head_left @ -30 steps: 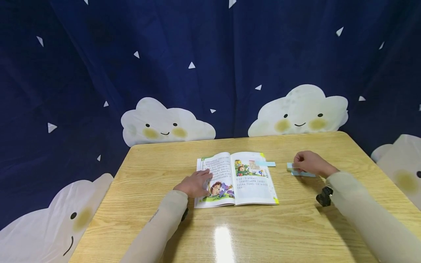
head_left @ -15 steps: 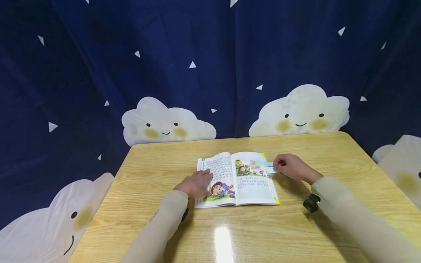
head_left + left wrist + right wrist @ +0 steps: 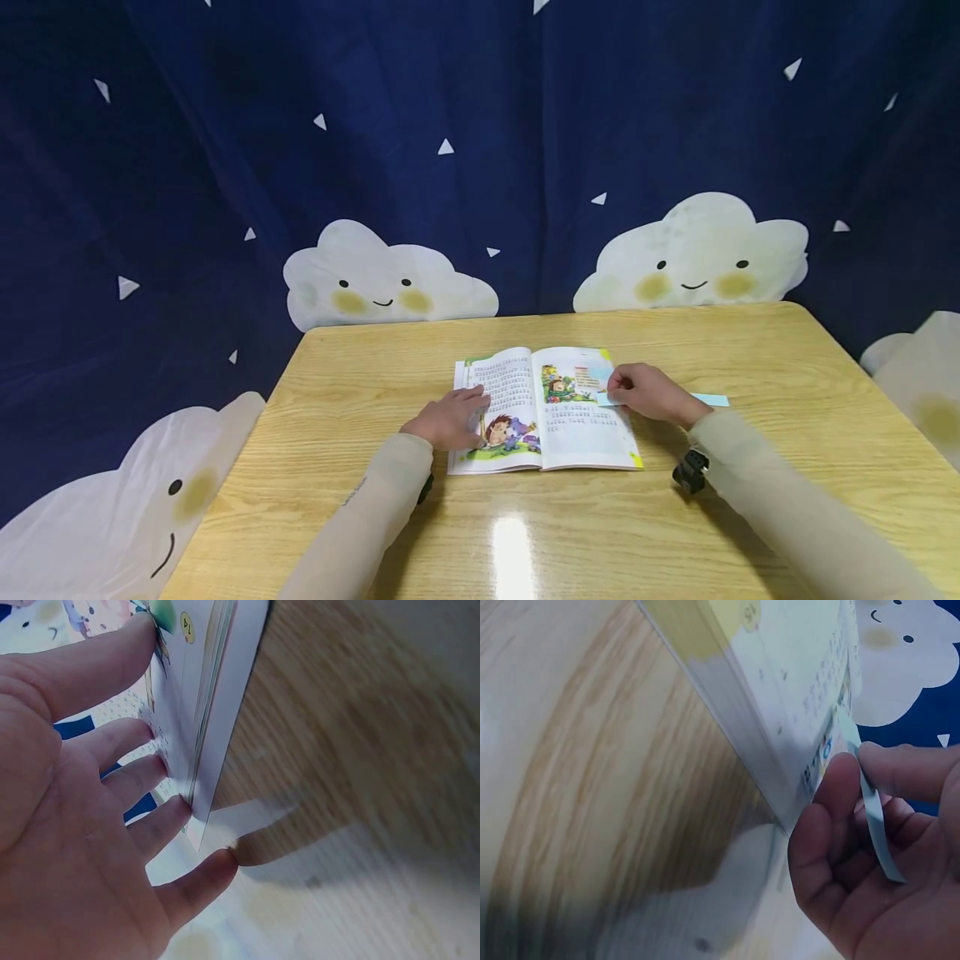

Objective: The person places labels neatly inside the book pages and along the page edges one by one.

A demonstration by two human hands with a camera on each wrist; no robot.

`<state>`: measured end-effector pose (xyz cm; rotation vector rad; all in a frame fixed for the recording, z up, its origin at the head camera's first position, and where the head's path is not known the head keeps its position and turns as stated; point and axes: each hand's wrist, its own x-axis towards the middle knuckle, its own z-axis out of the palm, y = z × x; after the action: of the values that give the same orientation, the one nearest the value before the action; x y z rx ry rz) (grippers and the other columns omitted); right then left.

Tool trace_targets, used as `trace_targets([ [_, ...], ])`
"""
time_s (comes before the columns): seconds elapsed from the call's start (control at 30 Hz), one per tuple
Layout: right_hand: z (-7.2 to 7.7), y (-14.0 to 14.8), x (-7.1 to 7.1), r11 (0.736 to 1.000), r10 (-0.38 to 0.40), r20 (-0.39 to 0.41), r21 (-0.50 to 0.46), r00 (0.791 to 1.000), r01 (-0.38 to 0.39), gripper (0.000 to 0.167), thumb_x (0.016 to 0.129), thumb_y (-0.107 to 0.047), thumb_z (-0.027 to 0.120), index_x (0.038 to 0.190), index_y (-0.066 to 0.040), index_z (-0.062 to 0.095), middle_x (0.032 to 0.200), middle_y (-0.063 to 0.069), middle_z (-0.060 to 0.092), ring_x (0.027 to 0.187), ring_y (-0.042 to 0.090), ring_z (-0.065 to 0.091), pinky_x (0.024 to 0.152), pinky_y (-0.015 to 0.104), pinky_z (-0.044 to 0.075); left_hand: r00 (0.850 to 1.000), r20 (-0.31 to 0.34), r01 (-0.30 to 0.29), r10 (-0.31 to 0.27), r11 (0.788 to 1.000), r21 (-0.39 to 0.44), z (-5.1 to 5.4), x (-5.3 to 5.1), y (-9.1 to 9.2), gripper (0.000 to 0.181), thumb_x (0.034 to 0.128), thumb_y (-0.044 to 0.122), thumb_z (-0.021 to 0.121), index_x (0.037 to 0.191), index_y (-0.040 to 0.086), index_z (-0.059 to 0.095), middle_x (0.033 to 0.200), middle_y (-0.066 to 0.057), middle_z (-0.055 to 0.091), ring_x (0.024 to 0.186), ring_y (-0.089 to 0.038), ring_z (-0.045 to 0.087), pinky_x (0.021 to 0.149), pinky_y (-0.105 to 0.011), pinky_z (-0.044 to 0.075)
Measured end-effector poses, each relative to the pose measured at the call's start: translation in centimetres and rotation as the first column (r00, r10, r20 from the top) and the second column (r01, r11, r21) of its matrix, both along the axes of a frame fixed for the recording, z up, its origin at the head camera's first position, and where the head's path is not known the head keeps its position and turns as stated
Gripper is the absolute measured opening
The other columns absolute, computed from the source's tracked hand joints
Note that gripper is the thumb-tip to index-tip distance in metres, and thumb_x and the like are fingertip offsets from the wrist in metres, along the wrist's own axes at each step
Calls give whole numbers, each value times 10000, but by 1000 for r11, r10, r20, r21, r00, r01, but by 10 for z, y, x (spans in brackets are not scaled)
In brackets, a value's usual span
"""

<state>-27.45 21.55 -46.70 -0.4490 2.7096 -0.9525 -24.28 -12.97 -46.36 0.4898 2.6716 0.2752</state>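
A picture book (image 3: 588, 442) lies spread on the wooden table. My left hand (image 3: 447, 419) rests on its left page, fingers spread and little finger over the table at the page edge in the left wrist view. Over the right page's outer edge, my right hand (image 3: 651, 392) pinches a pale blue paper strip (image 3: 875, 817) between thumb and fingers. The strip's far end reaches over the page, beside the printed picture. Another light blue strip (image 3: 709, 400) lies on the table beyond the right hand. Part of the right page's edge is hidden behind that hand.
The wooden table (image 3: 360, 375) has rounded far corners. Behind it hangs a dark blue curtain (image 3: 420, 100) with white clouds and triangles. A small black device (image 3: 691, 472) sits at the right wrist.
My right hand has taken up a blue strip from the table on the right and carried it left onto the right page. The left hand stays on the left page.
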Motion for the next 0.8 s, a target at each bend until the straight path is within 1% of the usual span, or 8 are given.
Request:
trace_targets([
  [0.17,-4,-1,-2,1000,2,5,-12,1000,-2,109,964,-120,574,875,-65,607,690,30,579,623,142,480,593,269,376,1000,1,-7,7,1000,7,-1,-1,1,718,925,347,679,1555,263,346,1671,57,216,1550,-269,210,1187,-668,229],
  [0.37,-8,-2,-2,1000,0,2,8,1000,0,112,964,-123,562,881,-65,610,695,23,582,637,143,495,635,276,383,1000,-1,-15,15,1000,1,0,0,1,716,923,338,681,1553,260,352,1669,57,220,1550,-264,213,1187,-665,233],
  [0.5,-11,-2,-2,1000,-9,21,14,1000,9,112,966,-122,563,888,-62,617,709,19,584,644,139,506,637,268,388,1000,-3,-12,12,1000,-4,-1,1,1,717,920,342,682,1552,256,355,1669,55,223,1548,-267,219,1185,-661,243],
  [0.6,-12,-2,-2,1000,-9,28,15,1000,8,112,963,-119,567,892,-54,623,710,19,582,641,141,506,626,267,385,1000,-3,-10,10,1000,-3,-2,1,1,721,917,345,684,1552,254,356,1669,53,223,1547,-270,220,1183,-665,242],
  [0.8,-11,-2,-3,999,0,16,34,1000,-1,117,962,-130,578,889,-63,638,704,13,584,645,140,503,649,278,388,1000,-3,-1,1,1000,-9,0,0,0,722,927,345,674,1559,249,339,1671,47,216,1548,-275,216,1183,-660,247],
])
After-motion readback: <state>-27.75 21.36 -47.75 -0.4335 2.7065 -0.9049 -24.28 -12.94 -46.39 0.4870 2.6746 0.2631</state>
